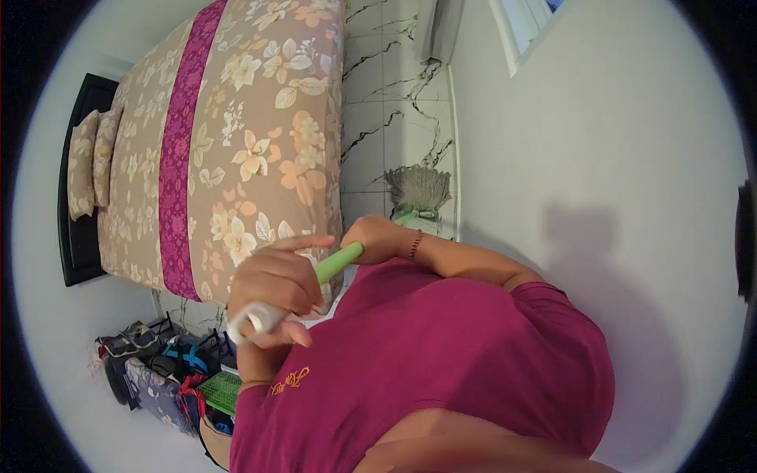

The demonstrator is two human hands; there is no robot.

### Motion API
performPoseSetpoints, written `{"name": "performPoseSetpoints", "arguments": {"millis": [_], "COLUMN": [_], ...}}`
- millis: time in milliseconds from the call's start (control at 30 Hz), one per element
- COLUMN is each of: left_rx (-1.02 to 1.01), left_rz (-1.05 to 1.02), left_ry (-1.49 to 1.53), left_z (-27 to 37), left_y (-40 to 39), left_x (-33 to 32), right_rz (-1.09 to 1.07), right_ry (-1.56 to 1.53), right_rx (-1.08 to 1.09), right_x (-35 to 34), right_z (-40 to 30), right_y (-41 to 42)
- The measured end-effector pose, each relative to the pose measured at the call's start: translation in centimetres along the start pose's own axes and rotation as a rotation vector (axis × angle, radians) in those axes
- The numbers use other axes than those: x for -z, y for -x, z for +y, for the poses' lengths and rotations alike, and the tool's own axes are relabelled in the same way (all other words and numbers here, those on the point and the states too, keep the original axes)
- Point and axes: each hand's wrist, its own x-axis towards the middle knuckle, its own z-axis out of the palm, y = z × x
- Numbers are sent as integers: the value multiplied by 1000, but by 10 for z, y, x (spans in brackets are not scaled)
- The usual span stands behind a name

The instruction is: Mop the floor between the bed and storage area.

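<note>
A string mop crosses in front of me, its green handle (339,262) running from the floor up towards the left. My right hand (377,239), with a beaded bracelet at the wrist, grips this handle midway, close to my body. Near the top end, by the pale hanging cap (258,321), my left hand (275,284) is wrapped around it. The index finger sticks out, and the hand looks slightly blurred. Grey mop strings (419,188) lie spread on the marble-patterned tile floor (369,130), between bed and wall.
A bed with a floral bedspread (248,148) stands to the left, its edge along the tiled strip. The white wall (591,130) closes in on the right. Bags (183,358) and a green plastic basket (222,391) sit at the lower left. A grey curtain (436,29) hangs at the far end.
</note>
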Motion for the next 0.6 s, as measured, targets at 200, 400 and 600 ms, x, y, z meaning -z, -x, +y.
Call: {"name": "performPoseSetpoints", "arguments": {"millis": [200, 400, 600], "left_rx": [82, 248, 370], "left_rz": [-50, -45, -114], "left_ry": [-164, -329, -400], "left_z": [5, -40, -67], "left_y": [36, 110, 202], "left_x": [-4, -9, -35], "right_rz": [131, 274, 316], "right_ry": [270, 361, 464], "right_rx": [95, 14, 10], "right_x": [-14, -42, -115], "right_z": [27, 66, 94], "right_y": [-14, -34, -31]}}
